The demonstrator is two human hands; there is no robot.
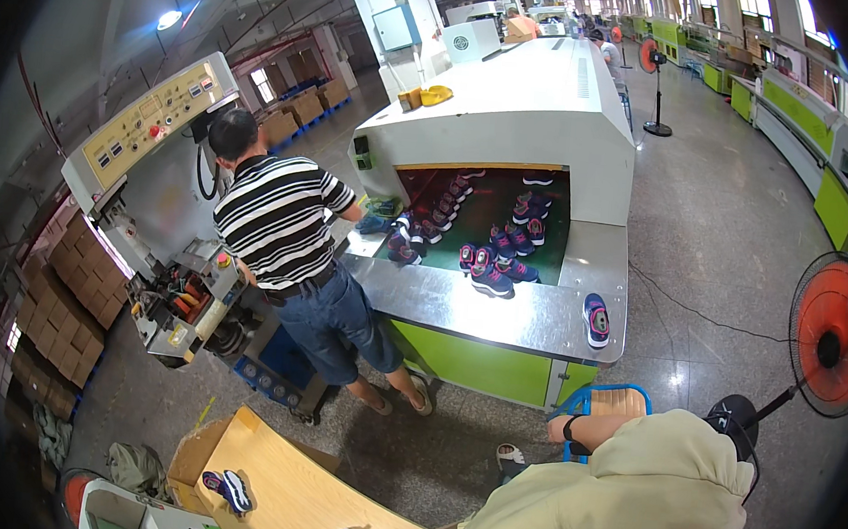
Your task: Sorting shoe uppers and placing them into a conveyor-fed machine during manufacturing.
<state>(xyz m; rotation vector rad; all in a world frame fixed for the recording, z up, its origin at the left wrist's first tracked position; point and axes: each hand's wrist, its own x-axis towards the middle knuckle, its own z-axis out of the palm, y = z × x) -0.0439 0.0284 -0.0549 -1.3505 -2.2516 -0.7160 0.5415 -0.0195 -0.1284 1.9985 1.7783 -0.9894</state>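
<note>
My right hand point(558, 429), with a dark band at the wrist and a beige sleeve above, is by the left side of a blue-framed stool point(621, 403) with a wooden seat. Its fingers are too small and hidden to read, and I cannot tell whether it touches the stool. My left hand is out of view. Beyond the stool, a single navy and pink sneaker point(596, 321) stands on the steel ledge point(538, 324) of a white tunnel machine point(514, 104). Several similar sneakers point(491, 277) sit in the machine's mouth, on a dark green belt point(466, 230).
A co-worker point(280, 220) in a striped shirt stands between the tunnel and a control-panel machine point(149, 122). Sneakers point(228, 492) lie on a wooden-topped table point(301, 482) at the front. An orange fan point(829, 337) stands at right. A cable point(700, 321) crosses the floor.
</note>
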